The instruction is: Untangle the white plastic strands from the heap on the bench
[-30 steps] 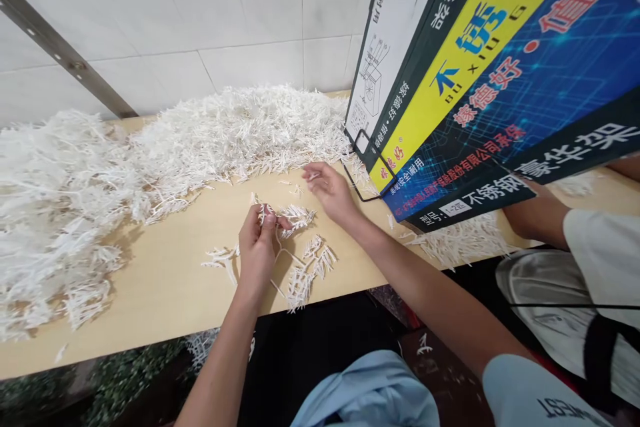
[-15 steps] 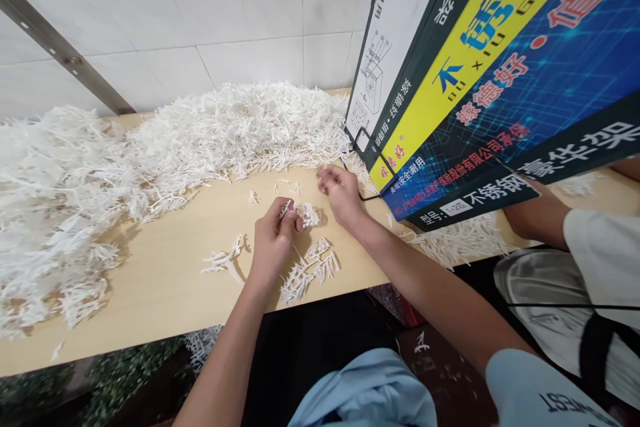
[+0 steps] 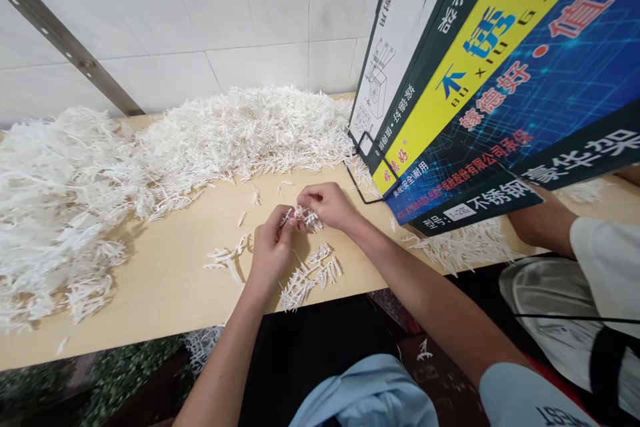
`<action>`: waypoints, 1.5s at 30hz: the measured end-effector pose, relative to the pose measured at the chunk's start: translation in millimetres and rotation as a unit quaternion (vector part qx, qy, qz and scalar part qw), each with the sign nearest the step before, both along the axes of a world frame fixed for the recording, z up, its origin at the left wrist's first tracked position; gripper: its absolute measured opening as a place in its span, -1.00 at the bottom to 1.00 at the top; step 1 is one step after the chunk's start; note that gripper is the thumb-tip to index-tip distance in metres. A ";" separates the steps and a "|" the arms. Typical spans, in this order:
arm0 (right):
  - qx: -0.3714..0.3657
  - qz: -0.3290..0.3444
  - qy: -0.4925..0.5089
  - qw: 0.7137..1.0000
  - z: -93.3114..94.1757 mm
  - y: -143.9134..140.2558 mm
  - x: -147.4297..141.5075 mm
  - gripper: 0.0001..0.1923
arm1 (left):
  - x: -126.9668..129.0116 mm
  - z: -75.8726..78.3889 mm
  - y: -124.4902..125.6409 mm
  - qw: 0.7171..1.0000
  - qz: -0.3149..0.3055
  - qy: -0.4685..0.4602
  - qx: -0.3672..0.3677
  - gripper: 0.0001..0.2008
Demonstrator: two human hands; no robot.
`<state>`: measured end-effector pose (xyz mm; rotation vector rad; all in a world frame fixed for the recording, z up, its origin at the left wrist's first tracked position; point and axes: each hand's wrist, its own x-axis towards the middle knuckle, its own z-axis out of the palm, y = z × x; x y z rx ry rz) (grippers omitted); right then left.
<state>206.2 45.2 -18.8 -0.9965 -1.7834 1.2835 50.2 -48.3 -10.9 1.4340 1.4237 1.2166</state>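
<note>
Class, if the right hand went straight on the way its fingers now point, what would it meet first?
Most likely the white sprig right at the fingertips of the right hand, then the left hand just beyond; exact depth between them is hard to judge.

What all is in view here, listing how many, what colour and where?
Table: one, tan, across the middle
Wall: one, white tiled, behind
Metal strip: one, grey, upper left on the wall
Box: one, blue, yellow, black and white, right
Wire frame: one, black, box's lower left corner
Big heap of sprigs: one, white, table's back and left
Smaller heap: one, white, table's near edge, by the box
Loose sprigs: several, white, table's front middle
Plants: count unclear, green, lower left
Another person's sleeve: one, white, far right
Clump: one, white, in the left hand
Own shirt: one, light blue, bottom
Left hand: one, bare, centre
Right hand: one, bare, at the clump
</note>
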 end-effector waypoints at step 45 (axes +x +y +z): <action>0.178 0.082 -0.046 0.980 5.1 -3.2 2.3 -0.96 | -2.5 -7.5 3.4 0.974 0.079 -0.178 0.116 -0.82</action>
